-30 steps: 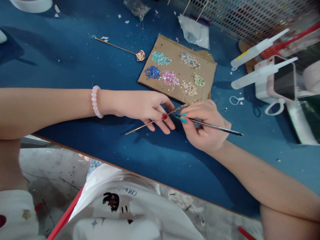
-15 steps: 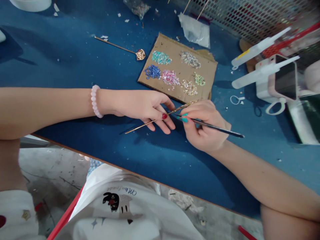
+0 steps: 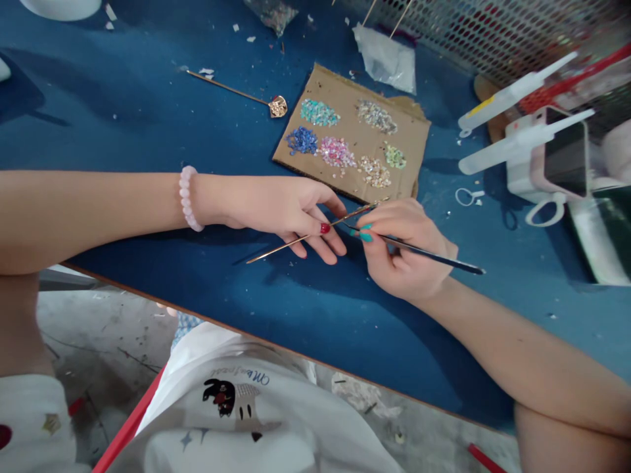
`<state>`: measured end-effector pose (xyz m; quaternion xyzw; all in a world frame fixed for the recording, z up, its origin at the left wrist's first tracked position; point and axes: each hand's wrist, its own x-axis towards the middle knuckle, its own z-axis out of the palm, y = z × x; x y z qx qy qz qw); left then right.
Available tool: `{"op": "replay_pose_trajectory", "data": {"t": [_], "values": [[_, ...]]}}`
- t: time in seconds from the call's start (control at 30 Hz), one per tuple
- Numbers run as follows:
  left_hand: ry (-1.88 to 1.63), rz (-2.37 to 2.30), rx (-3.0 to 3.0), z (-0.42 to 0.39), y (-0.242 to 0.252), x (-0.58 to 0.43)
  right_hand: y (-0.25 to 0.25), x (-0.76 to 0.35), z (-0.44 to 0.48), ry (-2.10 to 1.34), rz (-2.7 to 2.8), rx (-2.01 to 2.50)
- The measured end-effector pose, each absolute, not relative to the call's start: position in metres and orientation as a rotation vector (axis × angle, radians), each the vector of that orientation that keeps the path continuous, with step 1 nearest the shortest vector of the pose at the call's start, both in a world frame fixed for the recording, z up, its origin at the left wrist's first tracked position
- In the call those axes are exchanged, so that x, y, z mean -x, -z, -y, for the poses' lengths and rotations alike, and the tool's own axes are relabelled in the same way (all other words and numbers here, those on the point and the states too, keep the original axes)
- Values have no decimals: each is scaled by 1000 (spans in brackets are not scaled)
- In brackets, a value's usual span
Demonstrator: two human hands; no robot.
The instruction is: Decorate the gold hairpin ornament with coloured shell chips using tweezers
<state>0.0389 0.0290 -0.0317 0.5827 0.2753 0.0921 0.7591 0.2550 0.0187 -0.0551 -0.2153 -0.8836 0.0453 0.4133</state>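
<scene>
Stretched over the blue table point(image 3: 148, 138), my left hand point(image 3: 288, 207) pinches a thin gold hair stick point(image 3: 279, 249) between thumb and forefinger, the other fingers loosely spread. The stick slants up to the right, and its ornate end lies by my right hand point(image 3: 407, 246). That hand is closed around slim black tweezers point(image 3: 438, 258), whose tip points at the stick near my left fingertips. Whether the tip grips anything is too small to tell. Just beyond both hands lies a cardboard piece point(image 3: 345, 85) with several small heaps of coloured chips, among them pink chips point(image 3: 336, 152) and blue chips point(image 3: 302, 140).
Another gold hair stick point(image 3: 229, 89) with a flat ornament lies at the back left of the cardboard. To the right are two white syringes point(image 3: 513, 148) resting by a white device point(image 3: 522, 174). A clear plastic bag point(image 3: 387, 59) and a perforated basket point(image 3: 458, 39) stand behind.
Almost nothing differs. Both hands keep their hold on the hair stick and the tweezers, with only a very slight shift.
</scene>
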Motion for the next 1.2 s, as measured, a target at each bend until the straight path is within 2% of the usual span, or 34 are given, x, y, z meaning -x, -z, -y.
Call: {"op": "replay_pose_trajectory", "data": {"t": [0.67,0.93,1.0,1.2], "values": [[-182,-603,-1246,-30,30,-39,53,-257,-18,-119,2230,537],[-78,-687,-1467,-31,22,-37,49,-261,-23,-133,2212,523],[-40,-711,-1528,-31,18,-34,49,-262,-25,-260,2181,514],[82,-671,-1600,-35,11,-26,50,-261,-27,-938,2021,536]]}}
